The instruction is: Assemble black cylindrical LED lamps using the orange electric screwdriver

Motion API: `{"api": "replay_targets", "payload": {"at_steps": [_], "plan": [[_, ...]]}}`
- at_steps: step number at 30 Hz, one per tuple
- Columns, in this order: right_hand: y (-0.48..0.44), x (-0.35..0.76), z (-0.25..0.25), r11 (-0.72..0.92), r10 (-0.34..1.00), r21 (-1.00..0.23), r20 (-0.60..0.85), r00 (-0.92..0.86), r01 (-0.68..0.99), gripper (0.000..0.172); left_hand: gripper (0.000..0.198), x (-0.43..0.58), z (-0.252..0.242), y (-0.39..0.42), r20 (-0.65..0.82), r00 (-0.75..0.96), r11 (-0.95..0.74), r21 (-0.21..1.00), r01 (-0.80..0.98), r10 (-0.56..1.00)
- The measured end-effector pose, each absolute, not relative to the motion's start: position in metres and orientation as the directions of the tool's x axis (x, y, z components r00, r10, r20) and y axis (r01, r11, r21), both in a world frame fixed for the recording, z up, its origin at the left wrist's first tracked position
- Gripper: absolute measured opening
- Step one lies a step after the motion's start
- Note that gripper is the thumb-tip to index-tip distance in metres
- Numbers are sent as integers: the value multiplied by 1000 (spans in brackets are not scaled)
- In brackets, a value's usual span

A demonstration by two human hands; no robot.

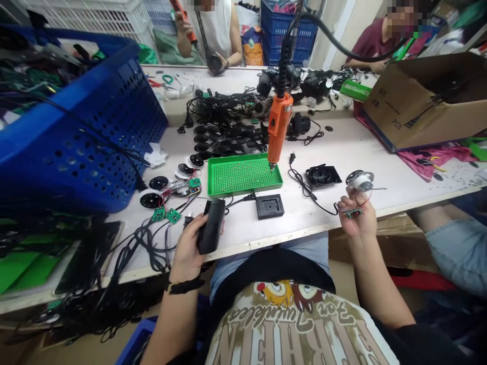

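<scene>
Left hand [186,249] is found closed around a black rounded plastic housing [211,225]. Right hand [356,218] is found grasping a small green circuit board [353,213], with a round white-and-silver speaker unit [359,181] held at the fingertips. Farther off, a black square plastic jig [270,206] is noted on the white workbench [335,157], beside a green perforated plastic tray [243,175]. An orange electric screwdriver [279,126] is suspended upright, its tip over the tray.

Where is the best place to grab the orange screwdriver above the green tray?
Grip the orange screwdriver around its thick middle, coming from the side nearest the seated person. It hangs nearly upright from its black cord, tip down at the green tray, so the middle stays clear of both.
</scene>
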State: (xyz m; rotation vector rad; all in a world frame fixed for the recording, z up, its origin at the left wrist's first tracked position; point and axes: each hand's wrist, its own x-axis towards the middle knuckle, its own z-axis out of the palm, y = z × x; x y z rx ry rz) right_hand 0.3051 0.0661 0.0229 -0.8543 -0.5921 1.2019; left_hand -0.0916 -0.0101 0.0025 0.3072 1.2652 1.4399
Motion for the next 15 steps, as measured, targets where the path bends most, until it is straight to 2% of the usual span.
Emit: {"api": "replay_targets", "payload": {"at_steps": [2,4,7,11,15], "plan": [[66,303,14,98,961,-842,-59,270,-531,49,15,-99,4,-11,-500,-299,242,756,-608,812],[63,302,8,80,965,-855,-63,255,-512,50,12,-106,7,-11,-493,-353,194,758,-623,795],[55,305,6,67,972,-866,-55,228,-495,52,23,-107,12,-13,-444,-401,107,765,-635,801],[50,312,11,67,984,-864,-27,178,-499,51,27,-89,21,-16,-355,-311,68,749,-659,882],[51,311,10,43,993,-861,-21,120,-506,48,23,-68,28,-19,-346,-194,99,675,-731,918]]}}
